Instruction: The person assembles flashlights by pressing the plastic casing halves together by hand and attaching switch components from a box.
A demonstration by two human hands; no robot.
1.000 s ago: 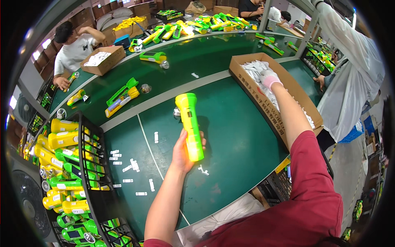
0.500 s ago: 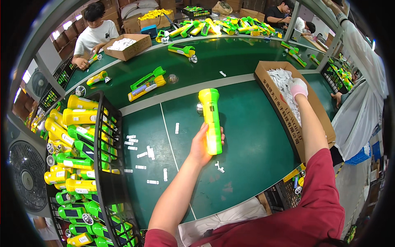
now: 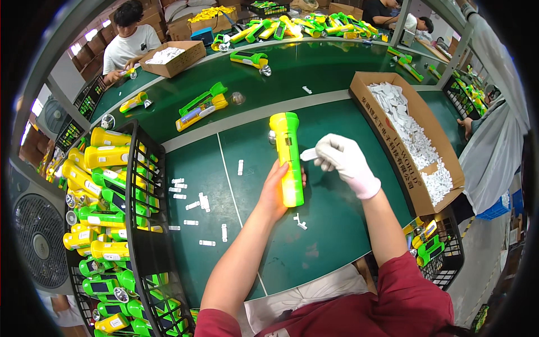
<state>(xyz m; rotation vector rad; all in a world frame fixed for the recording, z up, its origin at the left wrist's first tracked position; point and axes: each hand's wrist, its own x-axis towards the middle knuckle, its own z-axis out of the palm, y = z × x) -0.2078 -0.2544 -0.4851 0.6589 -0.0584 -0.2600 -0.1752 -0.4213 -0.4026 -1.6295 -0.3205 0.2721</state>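
Note:
A yellow-and-green flashlight (image 3: 289, 168) stands in my left hand (image 3: 272, 194), head up, its fingers wrapped round the lower body. Part of a silvery reflector (image 3: 272, 137) shows behind the flashlight's left edge. My right hand (image 3: 347, 164), in a white glove, pinches a small white plastic piece (image 3: 309, 154) close to the flashlight's right side; whether the two touch, I cannot tell. Several similar white pieces (image 3: 204, 202) lie scattered on the green tabletop (image 3: 337, 236) left of my left hand. Another small white part (image 3: 301, 223) lies just below the flashlight.
At right, a long cardboard box (image 3: 387, 143) holds many white pieces. A black crate (image 3: 135, 191) full of flashlights borders the left, another crate (image 3: 449, 247) sits low right. Beyond runs a green belt (image 3: 297, 73) carrying an opened flashlight (image 3: 203, 106). A person (image 3: 132, 42) works across it.
My right hand has come out of the cardboard box and moved left to the flashlight, now with a white piece in its fingers. My left hand still holds the flashlight in nearly the same place.

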